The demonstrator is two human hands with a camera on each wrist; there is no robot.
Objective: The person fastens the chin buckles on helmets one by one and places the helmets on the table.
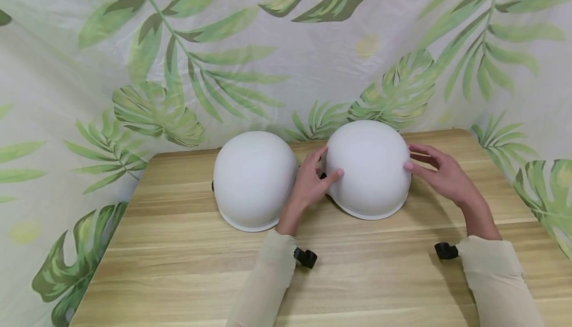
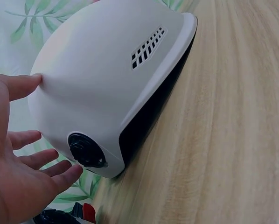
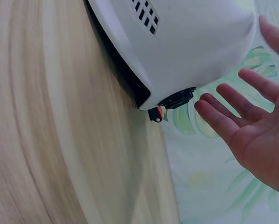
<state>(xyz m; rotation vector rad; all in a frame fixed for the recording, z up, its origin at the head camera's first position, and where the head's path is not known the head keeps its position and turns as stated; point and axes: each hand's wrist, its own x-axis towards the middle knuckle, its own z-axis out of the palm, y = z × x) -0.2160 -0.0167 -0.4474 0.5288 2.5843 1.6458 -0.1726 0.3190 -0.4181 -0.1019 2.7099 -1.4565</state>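
Two white helmets sit dome up, side by side on a wooden table. The right helmet (image 1: 367, 168) is between my two hands; the left helmet (image 1: 254, 178) stands just left of my left hand (image 1: 310, 180). In the left wrist view, my left thumb touches the right helmet's shell, with the other fingers spread near its black round side knob (image 2: 87, 150). On the opposite side my right hand (image 1: 442, 173) has its fingers extended. In the right wrist view those fingers stay beside the shell and another black knob (image 3: 177, 98); whether the thumb touches I cannot tell.
The wooden table (image 1: 178, 267) reaches back to a leaf-printed curtain (image 1: 313, 68). A red and black strap piece (image 3: 155, 114) hangs below the right helmet's rim. Black wrist mounts (image 1: 306, 257) stick out from both beige sleeves (image 1: 265, 277).
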